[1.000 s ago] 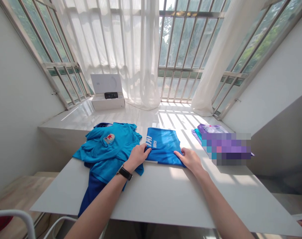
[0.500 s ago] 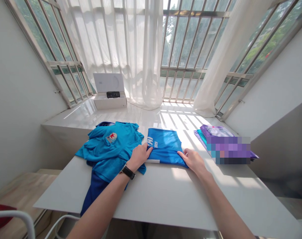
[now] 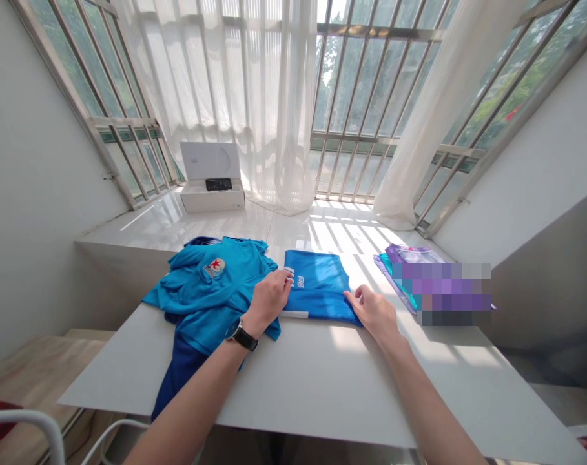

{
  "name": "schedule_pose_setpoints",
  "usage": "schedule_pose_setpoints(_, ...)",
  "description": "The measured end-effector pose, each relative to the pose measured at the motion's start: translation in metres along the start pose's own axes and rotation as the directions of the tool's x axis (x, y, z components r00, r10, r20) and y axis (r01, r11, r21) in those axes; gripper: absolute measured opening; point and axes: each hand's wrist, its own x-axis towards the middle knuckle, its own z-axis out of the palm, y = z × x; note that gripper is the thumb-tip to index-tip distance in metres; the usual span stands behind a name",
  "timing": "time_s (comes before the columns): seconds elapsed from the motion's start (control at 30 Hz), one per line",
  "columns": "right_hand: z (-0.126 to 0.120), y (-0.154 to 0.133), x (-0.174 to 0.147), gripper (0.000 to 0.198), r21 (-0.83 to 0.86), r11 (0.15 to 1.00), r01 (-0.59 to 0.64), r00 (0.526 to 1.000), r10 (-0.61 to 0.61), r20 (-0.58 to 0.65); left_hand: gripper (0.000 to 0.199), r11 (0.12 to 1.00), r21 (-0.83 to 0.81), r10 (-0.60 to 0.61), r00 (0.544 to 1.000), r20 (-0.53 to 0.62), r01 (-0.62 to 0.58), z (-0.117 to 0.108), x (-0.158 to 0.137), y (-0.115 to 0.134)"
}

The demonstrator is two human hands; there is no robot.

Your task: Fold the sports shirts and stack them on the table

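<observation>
A folded blue jersey (image 3: 322,300) lies flat on the white counter (image 3: 293,387), near its far edge and about midway between the left and right edges, with white lettering by its left side and a white strip along part of its near side. The left hand (image 3: 271,298), below a black watch (image 3: 245,338), is at the jersey's left side, its fingers curled and nearly closed over the lettering; whether they pinch any cloth cannot be told. The right hand (image 3: 376,314) is at the jersey's near right corner, the thumb and forefinger slightly bent against the blue fabric and the other fingers curled in; how firm that hold is cannot be made out. The step in hand looks like straightening the folded layers, and the next move seems to call for a light, even touch at both sides, so that the edges line up without the top layer slipping. Toward the counter's left edge a loose teal T-shirt (image 3: 237,278) lies rumpled just beside the jersey, over dark blue cloth (image 3: 174,378) that reaches the near edge. Toward the right edge, well apart from the jersey, rests a purple pile of clothes (image 3: 402,252), partly blurred out.
</observation>
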Motion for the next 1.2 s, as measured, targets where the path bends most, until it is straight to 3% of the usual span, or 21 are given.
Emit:
schedule_pose_setpoints(0.07, 0.0, -0.005, -0.003, 0.028, 0.032, 0.999, 0.034, 0.993, -0.031, -0.11, 0.026, 0.985, -0.03, 0.173, 0.985, 0.02, -0.172, 0.005, -0.004, 0.007)
schedule_pose_setpoints(0.17, 0.005, -0.02, -0.011, 0.028, 0.082, 0.962, 0.26, 0.95, -0.239, -0.199, 0.041, 0.936, 0.0, 0.347, 0.927, 0.144, -0.351, 0.019, -0.014, 0.015)
schedule_pose_setpoints(0.27, 0.015, -0.037, -0.02, 0.03, 0.089, 0.86, 0.502, 0.863, -0.492, -0.11, 0.055, 0.926, 0.06, 0.348, 0.904, 0.25, -0.373, 0.033, -0.022, 0.017)
schedule_pose_setpoints(0.33, 0.021, -0.042, -0.023, 0.028, 0.085, 0.826, 0.557, 0.83, -0.555, -0.05, 0.056, 0.929, 0.078, 0.329, 0.902, 0.279, -0.363, 0.037, -0.024, 0.015)
schedule_pose_setpoints(0.63, 0.015, -0.009, -0.006, 0.028, 0.223, 0.873, 0.435, 0.891, -0.453, 0.034, 0.056, 0.958, 0.11, 0.216, 0.92, 0.327, -0.264, 0.027, -0.02, 0.012)
schedule_pose_setpoints(0.87, 0.004, -0.013, -0.011, 0.032, 0.22, 0.884, 0.414, 0.909, -0.416, -0.036, 0.057, 0.972, 0.106, 0.16, 0.92, 0.359, -0.21, 0.026, -0.02, 0.012)
schedule_pose_setpoints(0.93, 0.004, -0.021, -0.014, 0.035, 0.214, 0.879, 0.426, 0.903, -0.428, -0.036, 0.057, 0.971, 0.106, 0.165, 0.921, 0.354, -0.215, 0.026, -0.02, 0.012)
schedule_pose_setpoints(1.1, 0.007, -0.025, -0.017, 0.033, 0.236, 0.818, 0.524, 0.824, -0.557, 0.101, 0.057, 0.967, 0.111, 0.179, 0.923, 0.34, -0.229, 0.027, -0.02, 0.011)
schedule_pose_setpoints(1.2, 0.004, -0.015, -0.014, 0.035, 0.225, 0.866, 0.447, 0.864, -0.483, 0.142, 0.056, 0.971, 0.103, 0.173, 0.927, 0.333, -0.218, 0.028, -0.021, 0.012)
